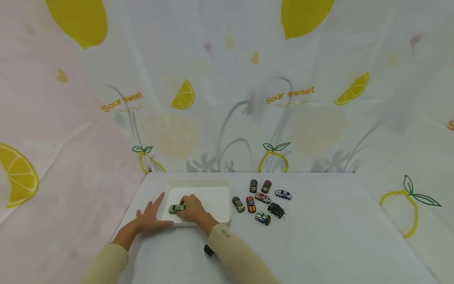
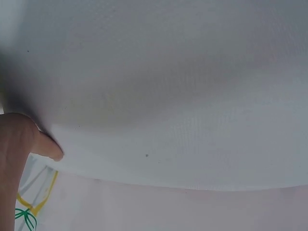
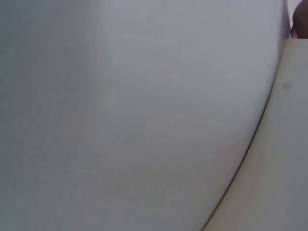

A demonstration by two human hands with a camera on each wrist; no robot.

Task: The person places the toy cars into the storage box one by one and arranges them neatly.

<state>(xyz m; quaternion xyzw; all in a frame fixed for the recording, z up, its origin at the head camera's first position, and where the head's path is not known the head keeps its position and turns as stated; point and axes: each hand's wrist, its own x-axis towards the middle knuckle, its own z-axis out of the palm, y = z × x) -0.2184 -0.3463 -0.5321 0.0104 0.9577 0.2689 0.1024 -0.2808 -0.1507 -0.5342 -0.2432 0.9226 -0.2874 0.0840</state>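
A white shallow tray [image 1: 214, 199] lies at the left of the table. Inside it, toward the left front, my right hand [image 1: 192, 208] pinches a green patterned toy car [image 1: 174, 209] by its right end. My left hand [image 1: 150, 217] rests along the tray's left front corner with fingers and thumb spread straight. In the left wrist view, part of the left hand [image 2: 21, 137] shows at the left edge against the white tabletop. The right wrist view catches the tray's outer wall [image 3: 269, 149] and a sliver of the hand [image 3: 301, 21]; the car is hidden there.
Several toy cars stand right of the tray, among them a green one [image 1: 238, 204] close to its wall, an orange one [image 1: 250, 204], a black one [image 1: 276, 210] and a silver one [image 1: 283, 194]. A lemon-print cloth [image 1: 227, 130] hangs behind the white table [image 1: 319, 236].
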